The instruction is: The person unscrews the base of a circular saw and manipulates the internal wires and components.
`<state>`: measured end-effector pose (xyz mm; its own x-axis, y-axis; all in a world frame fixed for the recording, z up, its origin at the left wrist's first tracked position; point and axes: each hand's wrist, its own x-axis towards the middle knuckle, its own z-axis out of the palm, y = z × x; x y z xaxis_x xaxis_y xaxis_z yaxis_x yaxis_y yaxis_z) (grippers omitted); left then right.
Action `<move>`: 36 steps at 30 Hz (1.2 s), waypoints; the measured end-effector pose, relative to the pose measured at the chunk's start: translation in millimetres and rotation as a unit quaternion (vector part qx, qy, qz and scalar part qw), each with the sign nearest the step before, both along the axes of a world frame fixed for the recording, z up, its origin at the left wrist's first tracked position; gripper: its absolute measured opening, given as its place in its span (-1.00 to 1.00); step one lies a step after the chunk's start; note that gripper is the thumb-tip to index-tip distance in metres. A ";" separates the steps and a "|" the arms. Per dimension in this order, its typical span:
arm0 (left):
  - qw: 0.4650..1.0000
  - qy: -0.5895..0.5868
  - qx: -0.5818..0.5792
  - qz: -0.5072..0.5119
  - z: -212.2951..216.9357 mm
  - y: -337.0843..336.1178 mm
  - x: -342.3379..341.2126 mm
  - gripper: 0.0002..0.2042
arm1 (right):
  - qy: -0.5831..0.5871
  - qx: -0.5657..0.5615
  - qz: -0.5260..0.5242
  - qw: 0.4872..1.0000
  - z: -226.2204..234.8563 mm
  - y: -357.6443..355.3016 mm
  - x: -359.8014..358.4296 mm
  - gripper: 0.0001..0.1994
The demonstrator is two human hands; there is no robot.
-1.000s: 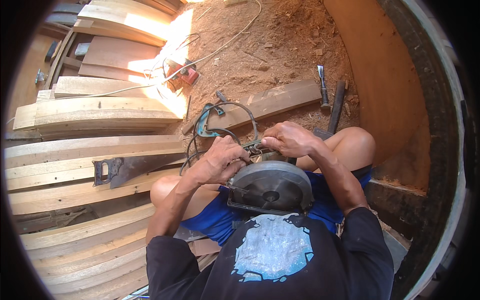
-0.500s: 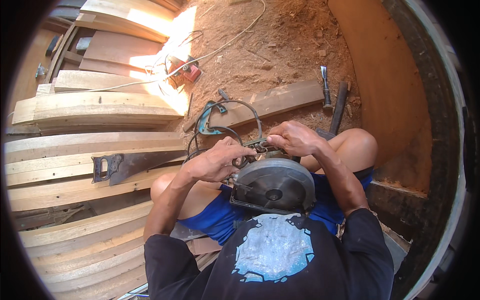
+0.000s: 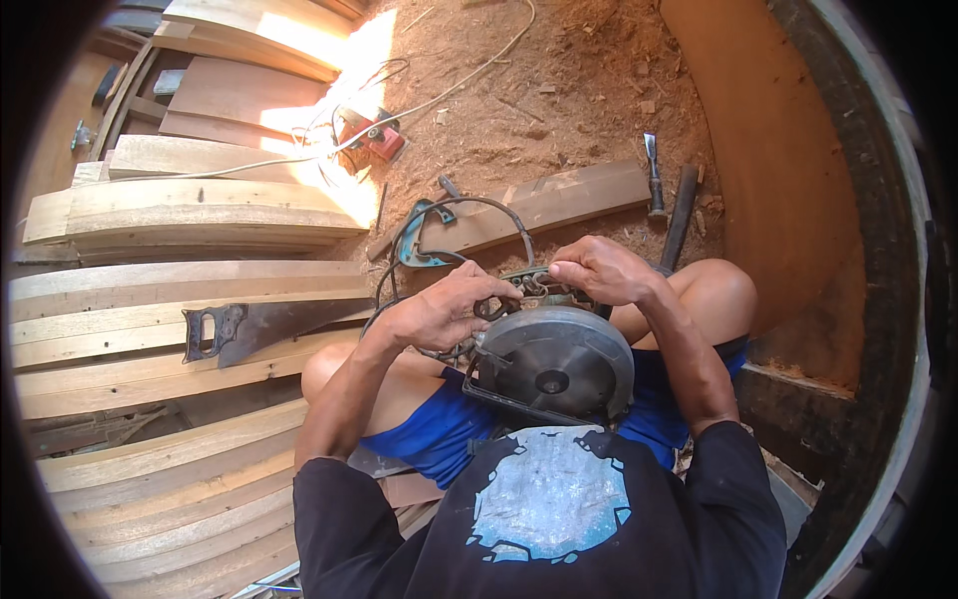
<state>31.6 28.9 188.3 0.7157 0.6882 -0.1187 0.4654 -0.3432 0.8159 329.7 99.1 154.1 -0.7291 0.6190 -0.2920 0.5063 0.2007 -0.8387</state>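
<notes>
A circular saw (image 3: 554,371) rests in my lap, its round blade and guard facing me. My left hand (image 3: 454,307) is at the saw's left side, thumb and fingers closed around part of its opened handle, by a dark cable. My right hand (image 3: 599,272) pinches at the far side of the handle, where small wires and inner parts show; what is between its fingertips is too small to make out. The blue-green handle cover (image 3: 424,235) lies detached on the ground just beyond, with the black power cord (image 3: 479,203) looping over it.
A handsaw (image 3: 264,327) lies on stacked planks (image 3: 190,295) at my left. Ahead are a board (image 3: 549,208), a chisel (image 3: 654,180), a hammer (image 3: 682,215) and a red power tool (image 3: 382,142) on sawdust. A wooden panel (image 3: 783,170) stands to the right.
Both hands have shifted slightly at the handle, the right one a little up and to the right. The saw has tilted slightly, and more of the handle's inside shows.
</notes>
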 end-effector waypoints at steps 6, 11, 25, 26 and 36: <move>0.999 -0.021 -0.038 -0.025 -3.1 4.1 -2.9 -0.38 | 0.024 0.004 0.002 1.000 1.8 -1.8 -2.4 -0.57; 0.997 0.042 0.058 -0.028 1.4 -2.3 3.9 -0.42 | 0.025 0.004 -0.001 1.000 2.5 -1.7 -0.2 -0.57; 0.963 -0.112 0.082 0.230 -10.8 -24.4 -15.1 -0.58 | -0.003 0.028 -0.012 1.000 8.9 -2.1 5.5 -0.60; 0.975 -0.058 0.124 0.175 -7.8 -26.8 -12.7 -0.57 | -0.009 0.023 -0.018 1.000 9.2 -3.1 5.6 -0.60; 0.945 -0.095 0.114 0.292 -29.1 -27.3 16.4 -0.83 | 0.013 0.004 -0.023 1.000 -0.4 -0.9 6.2 -0.58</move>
<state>48.0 1.5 159.1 0.1986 0.9649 0.1720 0.4824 -0.2490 0.8398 336.0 98.2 153.7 -0.7068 0.6547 -0.2680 0.4930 0.1841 -0.8503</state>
